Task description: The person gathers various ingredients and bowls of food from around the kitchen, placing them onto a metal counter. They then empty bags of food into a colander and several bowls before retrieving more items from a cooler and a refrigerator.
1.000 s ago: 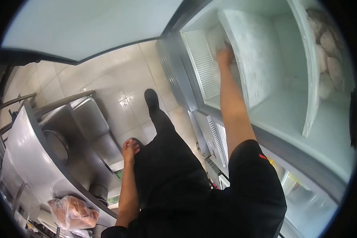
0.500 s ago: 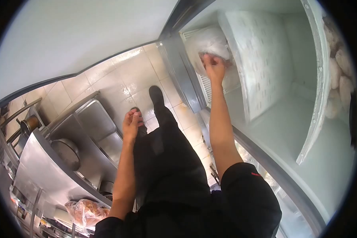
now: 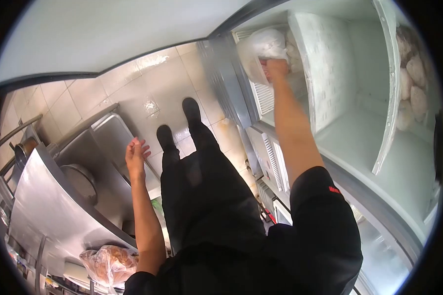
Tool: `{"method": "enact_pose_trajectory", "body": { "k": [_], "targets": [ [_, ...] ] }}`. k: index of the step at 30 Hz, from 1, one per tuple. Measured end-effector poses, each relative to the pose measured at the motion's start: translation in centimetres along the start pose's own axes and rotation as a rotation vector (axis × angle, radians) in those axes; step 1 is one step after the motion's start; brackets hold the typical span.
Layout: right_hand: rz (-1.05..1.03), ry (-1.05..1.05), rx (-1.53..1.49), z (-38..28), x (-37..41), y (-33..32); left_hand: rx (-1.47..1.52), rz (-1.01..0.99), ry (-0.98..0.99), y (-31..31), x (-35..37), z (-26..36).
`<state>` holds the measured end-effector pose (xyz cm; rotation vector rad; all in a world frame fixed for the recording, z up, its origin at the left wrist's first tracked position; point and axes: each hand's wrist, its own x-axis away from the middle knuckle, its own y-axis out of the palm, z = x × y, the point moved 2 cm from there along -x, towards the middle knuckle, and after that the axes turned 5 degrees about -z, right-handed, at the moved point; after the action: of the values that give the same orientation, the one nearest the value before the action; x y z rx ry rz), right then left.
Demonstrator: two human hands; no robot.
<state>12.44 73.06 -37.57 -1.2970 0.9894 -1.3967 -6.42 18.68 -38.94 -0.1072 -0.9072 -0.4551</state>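
Note:
My right hand (image 3: 275, 70) reaches into the upper part of an open white freezer (image 3: 325, 69). Its fingers are curled at a cloudy white plastic bag (image 3: 267, 44), gripping the lower side of the plastic; what the bag holds is hidden. The bag lies on a white slatted rack (image 3: 264, 98) beside a frosted divider. My left hand (image 3: 137, 153) hangs in the air over the floor and the steel counter, holding nothing, with its fingers loosely apart.
The open freezer door (image 3: 108, 34) spans the upper left. Pale frozen packs (image 3: 412, 88) lie beyond a second frosted divider (image 3: 390, 98). At left, a steel counter (image 3: 49, 196) has a round pan (image 3: 79, 183) near it. A bag of bread-like food (image 3: 110, 265) sits lower down.
My right hand has shifted down the bag, and its fingers have turned and curled more; reddish contents seen before are now covered. My left hand has moved left, its fingers spreading.

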Motion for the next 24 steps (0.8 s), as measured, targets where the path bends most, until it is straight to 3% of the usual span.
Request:
{"method": "enact_pose_trajectory", "body": {
  "k": [7,11,12,14,15,16,18,20,23,24],
  "targets": [
    [0.167,-0.056,0.045,5.8,3.4,-2.5,0.177,0.078,0.242,-3.7,-1.7,8.4],
    [0.136,-0.195,0.133,8.2,9.1,-5.0,0.151,0.025,0.332,-0.8,-2.7,11.3],
    [0.097,-0.076,-0.767,9.4,9.4,-3.6,0.108,-0.037,0.357,0.9,-2.6,11.3],
    [0.023,0.037,-1.738,9.6,12.0,-2.6,0.051,-0.197,0.282,5.3,-1.6,10.8],
    [0.009,0.008,-1.817,7.9,15.8,-3.9,0.019,-0.293,0.249,7.0,-1.2,10.4],
    [-0.040,-0.046,-1.740,6.1,18.6,-4.9,0.020,-0.294,0.243,7.1,-1.4,10.5],
    [-0.162,-0.132,-1.640,3.1,22.9,-5.3,-0.079,-0.152,0.464,7.2,-1.2,12.5],
    [-0.317,-0.276,-1.478,2.4,24.7,-3.0,0.137,0.087,0.646,4.6,-1.9,17.4],
    [-0.493,-0.155,-1.289,-0.7,27.3,0.9,0.164,0.439,1.064,-2.8,-3.5,27.9],
    [-0.489,-0.151,-1.297,-1.4,27.9,1.9,0.176,0.380,1.140,-3.5,-2.1,31.3]
  ]
}}
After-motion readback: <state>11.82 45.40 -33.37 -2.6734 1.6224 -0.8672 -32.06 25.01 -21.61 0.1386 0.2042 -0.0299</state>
